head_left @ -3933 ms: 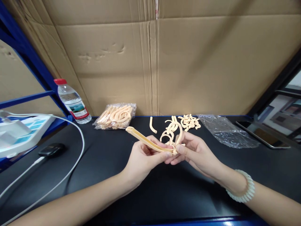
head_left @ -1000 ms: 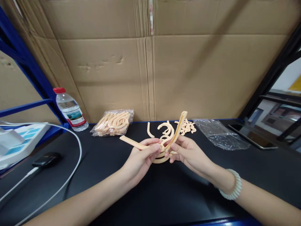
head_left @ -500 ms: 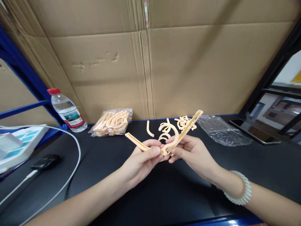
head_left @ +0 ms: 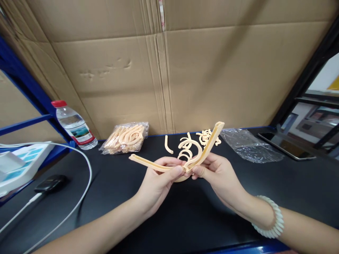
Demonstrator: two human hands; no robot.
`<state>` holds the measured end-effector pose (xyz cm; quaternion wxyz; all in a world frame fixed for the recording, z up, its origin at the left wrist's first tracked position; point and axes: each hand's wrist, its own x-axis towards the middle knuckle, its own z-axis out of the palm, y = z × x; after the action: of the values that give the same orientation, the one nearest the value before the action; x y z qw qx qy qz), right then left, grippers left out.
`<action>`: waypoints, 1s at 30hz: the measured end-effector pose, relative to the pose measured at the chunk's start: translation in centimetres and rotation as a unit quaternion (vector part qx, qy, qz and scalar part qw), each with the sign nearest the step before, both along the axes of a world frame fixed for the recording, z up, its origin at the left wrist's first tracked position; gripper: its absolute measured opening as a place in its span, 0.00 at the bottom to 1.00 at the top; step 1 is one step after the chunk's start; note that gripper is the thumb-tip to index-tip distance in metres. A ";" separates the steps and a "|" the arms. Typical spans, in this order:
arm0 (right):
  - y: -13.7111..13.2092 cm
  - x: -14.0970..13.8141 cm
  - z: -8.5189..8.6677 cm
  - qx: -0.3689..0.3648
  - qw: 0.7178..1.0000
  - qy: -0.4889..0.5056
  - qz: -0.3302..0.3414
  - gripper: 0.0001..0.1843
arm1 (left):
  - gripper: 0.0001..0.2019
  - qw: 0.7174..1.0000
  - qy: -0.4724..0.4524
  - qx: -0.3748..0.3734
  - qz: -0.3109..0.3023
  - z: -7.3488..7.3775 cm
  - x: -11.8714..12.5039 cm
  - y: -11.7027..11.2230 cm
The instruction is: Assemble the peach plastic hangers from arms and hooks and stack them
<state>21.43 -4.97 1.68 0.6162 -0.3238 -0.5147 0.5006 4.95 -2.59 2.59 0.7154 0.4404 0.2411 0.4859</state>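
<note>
My left hand (head_left: 160,181) pinches the inner end of a beige plastic hanger arm (head_left: 148,164) that points out to the left. Between thumb and fingers of my right hand (head_left: 214,173) is a second, grooved hanger arm (head_left: 212,138), slanting up to the right. A curved hanger hook (head_left: 198,150) rises beside it from where the parts meet. Fingertips hide the joint, so I cannot tell whether the pieces are locked together. Just behind my hands, more curved hooks (head_left: 186,152) lie on the black tabletop (head_left: 169,218).
At the back are a clear bag of beige parts (head_left: 124,137), a single bent strip (head_left: 167,144), a pile of small parts (head_left: 208,137), an empty plastic bag (head_left: 246,144) and a phone (head_left: 286,146). A water bottle (head_left: 75,125), white cable (head_left: 88,173) and black charger (head_left: 51,183) are left.
The left hanger arm has swung lower and farther out to the left. The right one has turned, showing more of its groove. Both hands stay together, gripping the parts.
</note>
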 end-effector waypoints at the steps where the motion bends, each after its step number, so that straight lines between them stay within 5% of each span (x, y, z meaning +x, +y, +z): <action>1: 0.0 -0.1 -0.1 -0.001 1.000 -0.001 -0.008 0.08 | 0.07 1.000 0.006 0.007 0.012 -0.1 0.1 -0.1; 9: -0.5 -0.9 -0.3 0.001 0.998 -0.003 -0.065 0.09 | 0.08 0.993 0.062 0.018 0.097 -0.7 0.4 -0.7; 14: 0.2 0.0 0.4 -0.038 0.998 -0.040 -0.011 0.12 | 0.09 0.993 0.069 0.007 0.101 -0.6 0.2 -0.5; 20: 2.9 6.1 2.2 -0.087 0.987 -0.115 0.076 0.11 | 0.10 0.993 0.067 -0.028 0.089 -0.5 -0.2 0.6; 24: 4.1 10.7 2.4 -0.060 0.967 -0.234 0.082 0.12 | 0.10 0.995 0.085 -0.040 0.020 0.1 -1.0 1.4; 27: 3.9 12.5 2.0 -0.072 0.950 -0.288 0.093 0.14 | 0.10 0.985 0.166 0.043 0.006 0.6 -2.0 1.8; 30: 3.2 12.9 1.4 -0.068 0.920 -0.363 0.128 0.15 | 0.07 0.937 0.293 0.190 0.013 0.9 -3.3 2.1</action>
<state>34.33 -1.75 3.13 0.2940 -0.4556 -0.7048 0.4575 1.69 -0.53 3.47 0.5095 0.6879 0.3486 0.3818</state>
